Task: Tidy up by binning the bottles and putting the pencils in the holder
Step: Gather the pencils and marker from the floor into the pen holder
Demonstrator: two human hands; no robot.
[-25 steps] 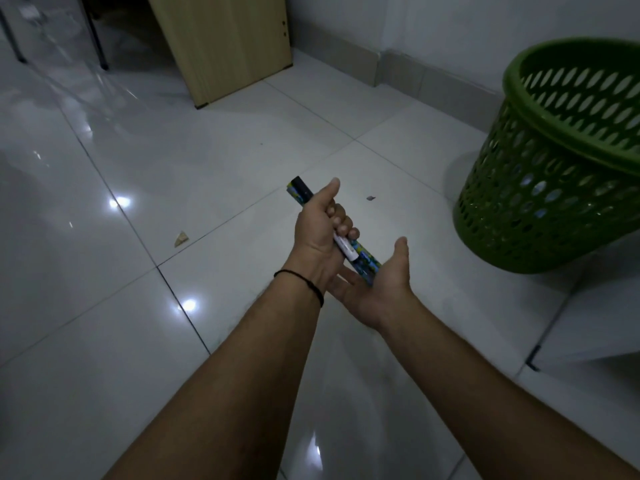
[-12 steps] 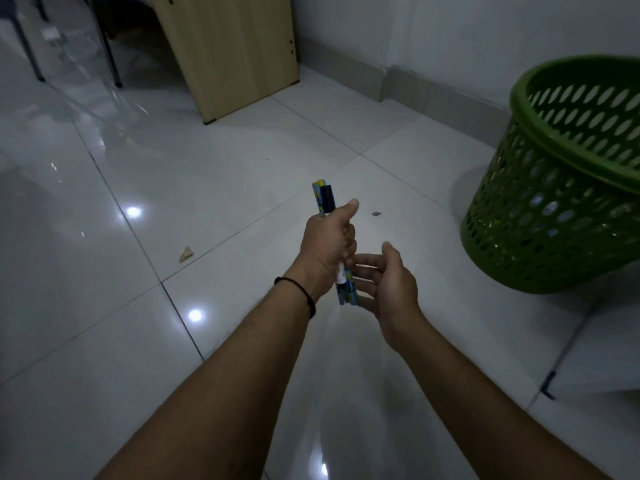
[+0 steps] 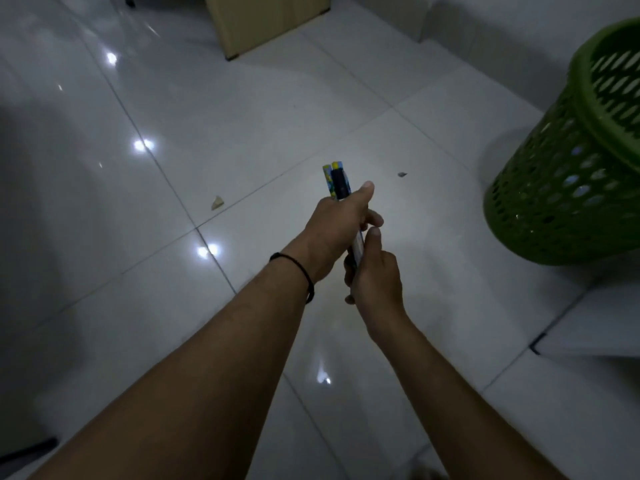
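A small bundle of pencils (image 3: 335,181) with blue and yellow patterned barrels stands nearly upright in front of me over the floor. My left hand (image 3: 337,225), with a black band on its wrist, is closed around the middle of the bundle. My right hand (image 3: 373,277) sits just below it, fingers wrapped on the lower ends of the pencils, which are mostly hidden. A green perforated plastic bin (image 3: 568,174) stands on the floor to the right. No pencil holder and no bottles show.
Glossy white floor tiles (image 3: 242,116) reflect ceiling lights. A pale scrap (image 3: 217,203) lies on the floor to the left and a small dark speck (image 3: 401,174) near the bin. A wooden cabinet base (image 3: 263,22) stands at the back, a white furniture edge (image 3: 588,323) at right.
My right hand went from open beside the pencils to closed on their lower ends. The bundle turned more upright. The view tilted down and shifted left, so the bin sits further right.
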